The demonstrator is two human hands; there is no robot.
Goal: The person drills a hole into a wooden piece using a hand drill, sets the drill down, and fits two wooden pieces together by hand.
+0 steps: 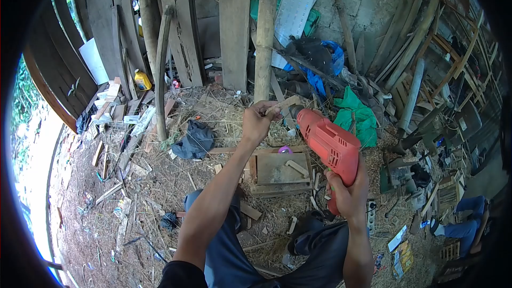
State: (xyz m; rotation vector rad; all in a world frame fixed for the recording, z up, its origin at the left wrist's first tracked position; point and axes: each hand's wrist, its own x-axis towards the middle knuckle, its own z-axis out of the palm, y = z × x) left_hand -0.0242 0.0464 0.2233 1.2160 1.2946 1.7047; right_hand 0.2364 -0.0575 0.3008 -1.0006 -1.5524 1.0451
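A red power drill (pixel 333 146) is held in my right hand (pixel 349 189), its fingers wrapped round the handle and its nose pointing up and left. My left hand (pixel 260 121) pinches a small light piece of wood (pixel 288 102) by its left end. The wood's right end is at the drill's chuck (pixel 296 111); whether they touch is too small to tell. Below the hands, a low wooden box (pixel 277 169) stands on the ground, with a purple ring (pixel 285 150) and a curved wooden piece (pixel 297 168) on its top.
Wood scraps and shavings litter the ground. A dark cloth (pixel 194 140) lies left of the box, a green sheet (pixel 358 114) at the right. A bamboo post (pixel 264 37) rises ahead. A yellow bottle (pixel 142 80) stands back left. Another person's legs (pixel 461 229) show at the far right.
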